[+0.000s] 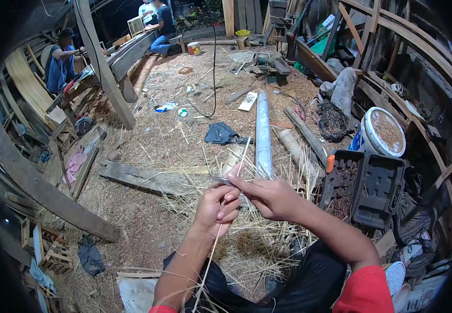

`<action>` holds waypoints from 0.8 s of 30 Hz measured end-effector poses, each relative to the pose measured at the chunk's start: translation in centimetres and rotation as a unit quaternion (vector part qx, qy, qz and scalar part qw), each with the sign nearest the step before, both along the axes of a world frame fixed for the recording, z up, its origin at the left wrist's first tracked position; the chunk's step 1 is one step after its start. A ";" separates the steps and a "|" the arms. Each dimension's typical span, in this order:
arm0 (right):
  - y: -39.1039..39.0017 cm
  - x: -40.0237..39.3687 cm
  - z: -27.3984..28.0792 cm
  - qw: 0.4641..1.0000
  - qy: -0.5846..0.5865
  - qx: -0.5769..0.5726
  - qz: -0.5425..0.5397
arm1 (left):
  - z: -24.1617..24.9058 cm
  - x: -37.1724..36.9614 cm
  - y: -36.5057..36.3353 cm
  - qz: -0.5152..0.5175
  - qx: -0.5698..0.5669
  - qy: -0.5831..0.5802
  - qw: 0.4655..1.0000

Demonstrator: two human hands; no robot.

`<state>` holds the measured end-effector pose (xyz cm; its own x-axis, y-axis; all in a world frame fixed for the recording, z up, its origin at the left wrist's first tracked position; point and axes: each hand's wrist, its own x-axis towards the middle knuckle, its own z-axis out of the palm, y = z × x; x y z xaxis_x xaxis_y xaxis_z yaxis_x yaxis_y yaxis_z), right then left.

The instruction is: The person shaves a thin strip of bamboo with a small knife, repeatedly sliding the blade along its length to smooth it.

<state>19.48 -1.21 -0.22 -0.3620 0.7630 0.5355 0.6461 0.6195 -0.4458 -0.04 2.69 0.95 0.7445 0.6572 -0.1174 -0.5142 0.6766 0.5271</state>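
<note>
My left hand is closed around a long, thin pale strip, which looks like split bamboo or cane. One end rises past my fingers, and the other trails down along my left forearm. In my right hand is a knife; its short blade lies against the strip just above my left fingers. The knife's handle is hidden in my right fist. Both hands meet in front of my lap, above a heap of loose pale strips on the ground between my legs.
A weathered plank and a grey metal-like bar lie ahead. To the right are an open black tool case and a white bucket. A slanting post stands left. Several people sit at a far bench.
</note>
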 end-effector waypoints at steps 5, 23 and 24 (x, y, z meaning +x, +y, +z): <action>1.6 2.2 -0.3 0.997 -0.010 0.011 -0.080 | -0.5 -0.4 0.3 -0.038 -0.022 -0.044 0.998; -0.5 1.0 0.4 0.999 -0.030 -0.012 -0.013 | 0.3 0.1 -0.2 0.003 0.037 0.032 0.999; -0.3 0.9 -0.1 0.999 -0.051 0.001 -0.003 | 0.2 -0.1 -0.1 -0.018 0.016 -0.002 1.000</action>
